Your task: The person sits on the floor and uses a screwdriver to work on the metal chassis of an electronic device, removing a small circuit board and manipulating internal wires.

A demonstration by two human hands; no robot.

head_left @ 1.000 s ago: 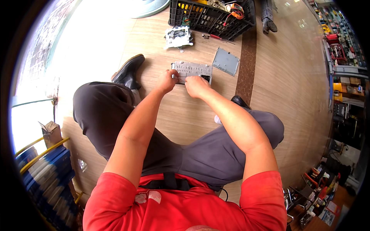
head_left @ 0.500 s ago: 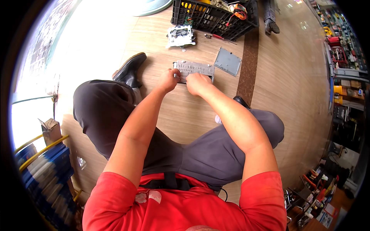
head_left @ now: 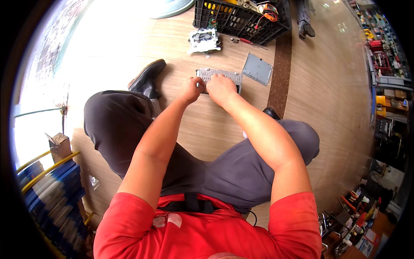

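In the head view, the only one there is, I see someone in a red shirt seated low, legs spread wide, which leaves the wood-patterned floor (head_left: 207,136) between the feet as a place for the hands to meet. The pale metal casing (head_left: 231,77) lies on that floor, out past the knees and between the black boot (head_left: 148,80) and the mostly hidden black shoe (head_left: 271,113), probably set there so both arms reach it nearly straight. The left hand (head_left: 190,90) has its fingers curled at the casing's near left corner, perhaps to steady it; I can't tell whether they pinch the metal or something small. The right hand (head_left: 222,89) is bent over the middle of the near side, fingers tucked inward close to the left ones; its own back hides the tips, so I can't say what, if anything, it grips. Just right of the casing, the grey flat panel (head_left: 257,69) lies askew, seemingly out of the hands' way but easy to reach. Farther off sit the white-framed mechanism (head_left: 204,41) and a thin red-handled piece (head_left: 246,41), near the black crate (head_left: 230,20), whose loaded jumble of parts and wires suggests it serves as a handy store.
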